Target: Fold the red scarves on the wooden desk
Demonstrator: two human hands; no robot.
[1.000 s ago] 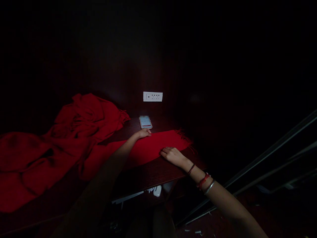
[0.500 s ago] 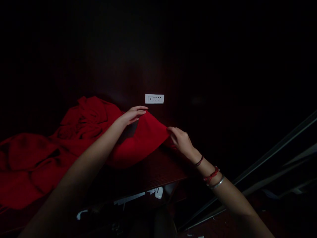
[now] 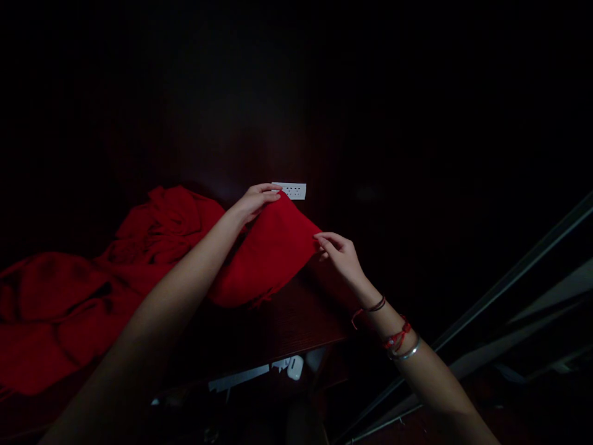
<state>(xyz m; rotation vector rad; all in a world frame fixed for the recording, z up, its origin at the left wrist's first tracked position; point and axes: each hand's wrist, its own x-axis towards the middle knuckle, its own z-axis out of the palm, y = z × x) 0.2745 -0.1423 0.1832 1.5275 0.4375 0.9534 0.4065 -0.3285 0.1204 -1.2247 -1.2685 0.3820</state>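
Note:
A red fringed scarf [image 3: 273, 253] is stretched between my two hands above a dark wooden surface. My left hand [image 3: 260, 199] pinches its upper edge between thumb and fingers, just in front of a wall socket. Lower and to the right, my right hand [image 3: 337, 250] grips a corner of the scarf with thumb and fingertips. A short fringe hangs along the near edge. More red cloth [image 3: 60, 296] lies crumpled in heaps to the left, partly behind my left forearm; whether it is all one piece I cannot tell.
A white socket panel [image 3: 297, 191] is on the dark wall behind my left hand. Below the edge of the wooden surface [image 3: 296, 327], a small white case [image 3: 295, 368] and papers show on a lower shelf. A pale slanting rail [image 3: 514, 272] runs along the right. Much is in deep shadow.
My left hand has lifted the scarf's upper edge slightly, up and to the right, now overlapping the socket panel. The fringe has come into view at the near edge. My right hand's fingers have straightened somewhat.

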